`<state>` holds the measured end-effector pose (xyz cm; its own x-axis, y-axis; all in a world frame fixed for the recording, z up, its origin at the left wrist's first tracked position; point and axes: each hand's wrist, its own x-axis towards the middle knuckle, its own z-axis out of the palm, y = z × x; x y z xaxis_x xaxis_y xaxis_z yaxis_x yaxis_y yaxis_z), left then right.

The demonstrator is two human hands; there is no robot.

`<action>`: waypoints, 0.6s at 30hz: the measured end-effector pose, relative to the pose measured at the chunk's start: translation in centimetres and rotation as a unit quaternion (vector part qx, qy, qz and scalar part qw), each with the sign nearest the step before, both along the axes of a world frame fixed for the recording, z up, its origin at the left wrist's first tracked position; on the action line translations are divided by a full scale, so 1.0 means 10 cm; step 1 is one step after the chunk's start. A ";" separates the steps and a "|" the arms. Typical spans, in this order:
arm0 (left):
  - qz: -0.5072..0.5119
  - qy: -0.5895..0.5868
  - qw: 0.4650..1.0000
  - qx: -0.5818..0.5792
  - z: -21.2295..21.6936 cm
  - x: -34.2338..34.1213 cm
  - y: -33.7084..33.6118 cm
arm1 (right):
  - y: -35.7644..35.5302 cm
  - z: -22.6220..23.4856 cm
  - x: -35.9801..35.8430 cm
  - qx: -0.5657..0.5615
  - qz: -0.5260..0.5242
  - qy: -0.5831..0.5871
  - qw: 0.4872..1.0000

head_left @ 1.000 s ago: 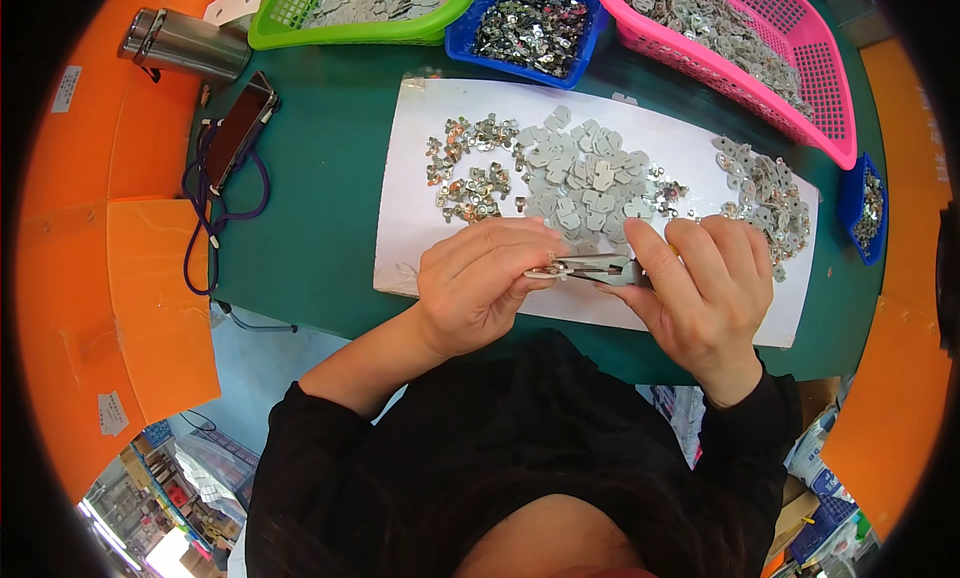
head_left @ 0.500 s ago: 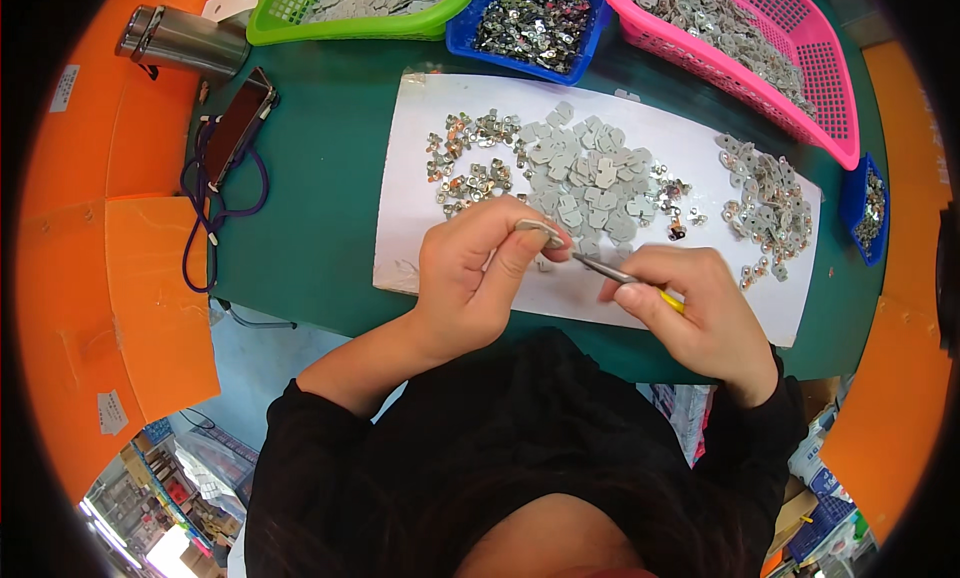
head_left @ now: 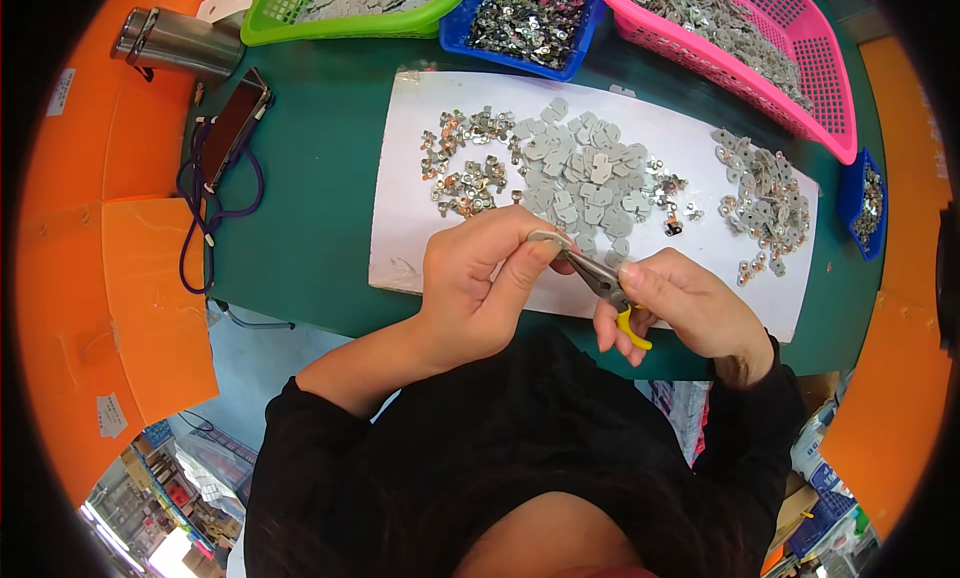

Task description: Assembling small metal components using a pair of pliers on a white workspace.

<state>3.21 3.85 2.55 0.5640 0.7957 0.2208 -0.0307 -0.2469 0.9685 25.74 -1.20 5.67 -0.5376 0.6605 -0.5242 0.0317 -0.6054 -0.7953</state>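
Note:
Between thumb and fingers, my left hand (head_left: 480, 283) pinches a thin grey plate (head_left: 548, 237). My right hand (head_left: 690, 303) grips yellow-handled needle-nose pliers (head_left: 598, 276), whose tips reach the edge of that plate. Whether the jaws clamp anything there is too small to tell. Behind both hands, a pile of grey plates (head_left: 585, 168) covers the middle of a white board (head_left: 400, 178). Small shiny metal clips (head_left: 470, 183) lie left of the pile, and a few more clips (head_left: 668, 190) lie to its right. Farther right is a heap of plates with metal pieces on them (head_left: 768, 203).
Along the far edge of the green table (head_left: 300, 168) stand a green basket (head_left: 360, 28), a blue bin (head_left: 510, 66) and a pink basket (head_left: 720, 83), all holding parts. A small blue tray (head_left: 868, 213) is at right. A steel flask (head_left: 185, 43) and a corded phone (head_left: 232, 128) lie left.
My right hand has turned and shifted its hold on the pliers, so the handles now spread and show below. The plier tips have moved left onto the plate in my left hand.

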 end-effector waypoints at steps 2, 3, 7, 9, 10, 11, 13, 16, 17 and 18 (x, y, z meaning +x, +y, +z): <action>0.006 -0.007 1.000 -0.001 0.00 0.01 -0.01 | 0.01 0.01 0.00 -0.001 0.003 -0.011 1.000; 0.012 0.001 1.000 0.023 0.01 0.01 0.00 | 0.01 0.02 0.00 -0.002 0.006 -0.014 1.000; 0.070 -0.007 0.995 0.075 -0.02 0.07 -0.03 | -0.01 0.05 -0.01 0.033 0.023 -0.054 0.998; 0.072 0.006 0.996 0.058 -0.03 0.07 -0.07 | -0.01 0.13 -0.04 0.097 0.027 -0.129 0.987; 0.076 0.020 0.996 0.042 -0.04 0.06 -0.08 | -0.02 0.16 -0.07 0.160 0.032 -0.201 0.966; 0.077 0.021 0.996 0.041 -0.05 0.06 -0.08 | -0.06 0.14 -0.12 0.160 0.033 -0.200 0.966; 0.061 0.048 0.997 0.000 -0.07 0.05 -0.08 | -0.15 0.08 -0.23 0.351 -0.045 -0.348 0.868; 0.063 0.042 0.997 -0.002 -0.13 0.07 -0.06 | -0.23 0.07 -0.32 0.391 -0.049 -0.441 0.807; 0.063 0.042 0.997 -0.002 -0.14 0.08 -0.05 | -0.23 0.08 -0.32 0.390 -0.049 -0.441 0.807; 0.070 0.028 0.997 0.008 -0.16 0.09 -0.03 | -0.22 0.10 -0.30 0.385 -0.048 -0.434 0.813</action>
<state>4.07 3.56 0.95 0.4600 0.8639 0.2053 0.0599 -0.2609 0.9635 22.74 -3.43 6.71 -0.1120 0.9896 -0.0906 0.7650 0.0277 -0.6435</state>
